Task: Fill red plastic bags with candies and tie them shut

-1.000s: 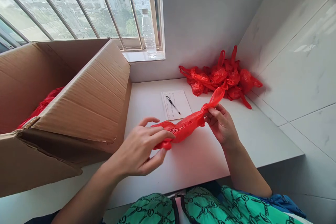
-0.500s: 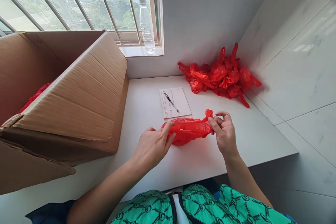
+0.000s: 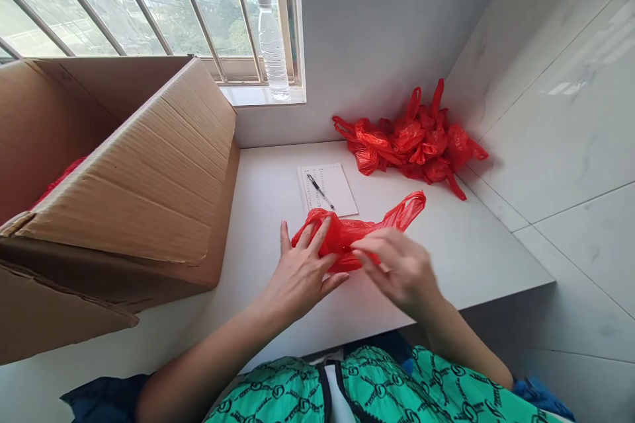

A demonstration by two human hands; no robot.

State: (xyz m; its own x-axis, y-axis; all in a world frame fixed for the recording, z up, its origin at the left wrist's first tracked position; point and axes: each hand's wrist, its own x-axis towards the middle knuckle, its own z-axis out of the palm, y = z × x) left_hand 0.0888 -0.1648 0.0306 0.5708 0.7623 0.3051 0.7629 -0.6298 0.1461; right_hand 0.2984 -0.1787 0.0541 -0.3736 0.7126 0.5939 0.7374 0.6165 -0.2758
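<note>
A crumpled red plastic bag [image 3: 354, 232] lies on the white table in front of me, one handle loop stretching out to the upper right. My left hand [image 3: 302, 271] rests on the bag's left end, fingers spread and flat. Over the right part of the bag is my right hand [image 3: 401, 271], smeared by motion, with its fingertips near the bag's middle; whether they grip the plastic is unclear. Just behind the bag, a notebook [image 3: 342, 188] with writing lies on the table, a black pen [image 3: 320, 190] across it.
A large open cardboard box [image 3: 124, 192] stands at the left with something red inside. Several red plastic bags [image 3: 409, 135] are heaped at the back right against the wall. A clear water bottle [image 3: 272, 53] stands on the windowsill. The table's front edge [image 3: 486, 306] runs close to me.
My right hand has left the bag's right end and moved left and toward me. The handle there now extends loosely. My left hand's fingers have spread over the bag.
</note>
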